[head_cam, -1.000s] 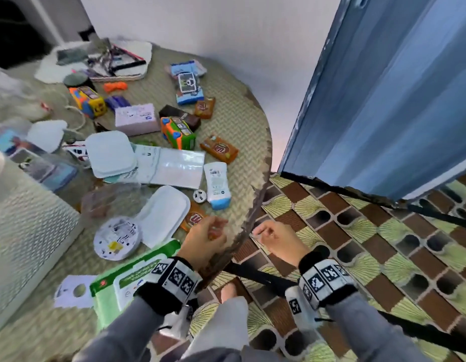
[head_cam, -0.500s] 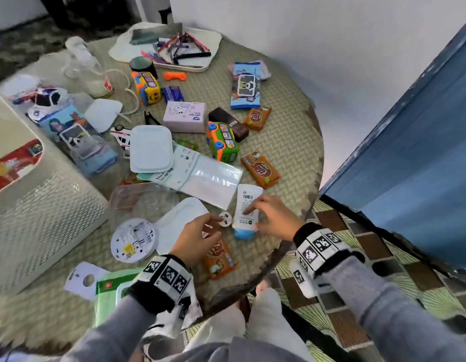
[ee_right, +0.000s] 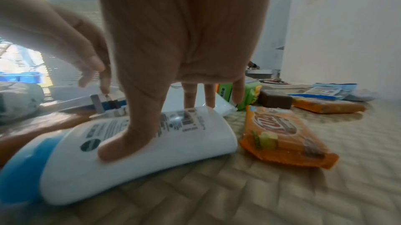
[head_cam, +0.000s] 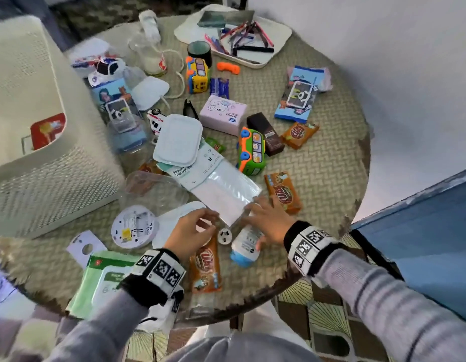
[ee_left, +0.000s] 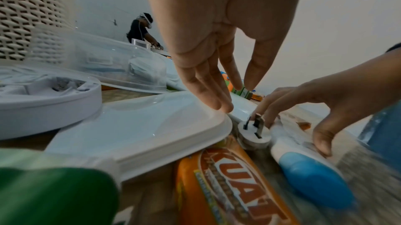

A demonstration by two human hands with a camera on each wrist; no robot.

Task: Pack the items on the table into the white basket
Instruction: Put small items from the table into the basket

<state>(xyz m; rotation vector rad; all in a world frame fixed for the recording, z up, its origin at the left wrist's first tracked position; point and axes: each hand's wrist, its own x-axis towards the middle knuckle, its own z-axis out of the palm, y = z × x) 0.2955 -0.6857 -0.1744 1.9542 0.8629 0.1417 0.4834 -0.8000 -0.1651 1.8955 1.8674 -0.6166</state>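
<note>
The white basket point(head_cam: 30, 142) stands on the left of the round table point(head_cam: 318, 165). A white tube with a blue cap point(head_cam: 243, 250) point(ee_right: 152, 151) lies near the table's front edge. My right hand point(head_cam: 263, 226) point(ee_right: 160, 125) arches over it, with the thumb pressed on its near side and the fingers down along its far side. Left of the tube sits a small white plug point(head_cam: 225, 235) point(ee_left: 255, 132), prongs up. My left hand point(head_cam: 209, 219) point(ee_left: 234, 96) hangs with straight fingers and holds nothing. Its tips are at the edge of a white lid point(ee_left: 141, 125), beside the plug.
An orange snack packet point(head_cam: 205, 262) lies below my left hand and another point(head_cam: 284, 192) lies right of the tube. A round white device point(head_cam: 134, 227), a green pack point(head_cam: 96, 278), a clear tub point(head_cam: 153, 189), a storage bag point(head_cam: 221, 189) and toy buses crowd the table.
My right hand has come down from touching the tube's top end to arching over it with the thumb on it. My left hand's fingers have straightened near the plug. The head view has shifted.
</note>
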